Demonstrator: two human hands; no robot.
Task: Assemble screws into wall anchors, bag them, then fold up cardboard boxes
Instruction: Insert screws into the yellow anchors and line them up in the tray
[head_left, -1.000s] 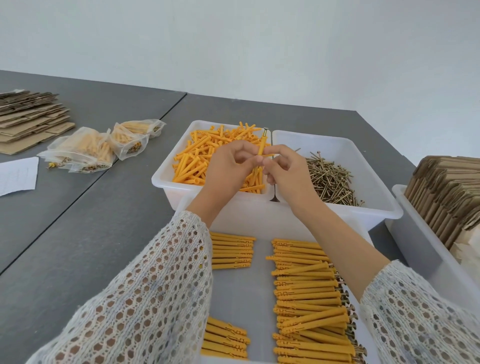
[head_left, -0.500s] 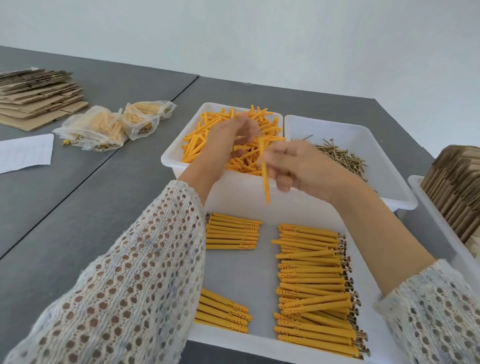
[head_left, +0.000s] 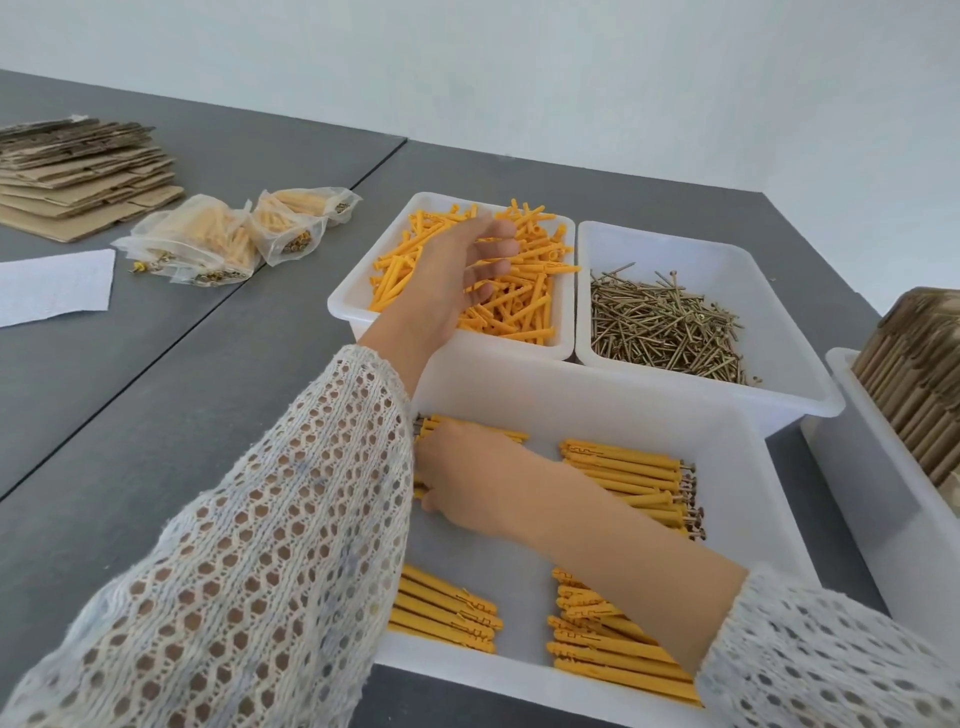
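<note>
Right hand (head_left: 470, 475) now down in near tray (head_left: 613, 410), laying finished anchor-with-screw on rear-left row (head_left: 498, 434); its fingers hidden, grip cannot tell. Left hand (head_left: 457, 270), fingers loosely spread, already over loose anchors (head_left: 524, 291) in far bin; screws (head_left: 660, 322) untouched. One unit done, next begins
</note>
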